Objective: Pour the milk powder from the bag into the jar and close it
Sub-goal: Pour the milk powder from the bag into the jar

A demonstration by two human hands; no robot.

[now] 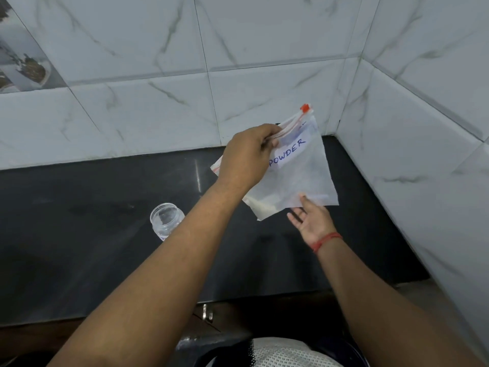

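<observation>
The bag [296,176] is a clear zip pouch with a red slider at its top corner and a white label reading "POWDER". It hangs tilted in the air, pinched at the zip edge by the left hand [246,157], its lower edge touching the right hand [309,221]. The jar [166,221], clear and lidless, stands upright left of the left forearm.

Soft, even light fills the wide-angle view, a faint glare streak marks the black countertop [197,170], tile lines bow outward, and edges look perhaps slightly soft.
</observation>
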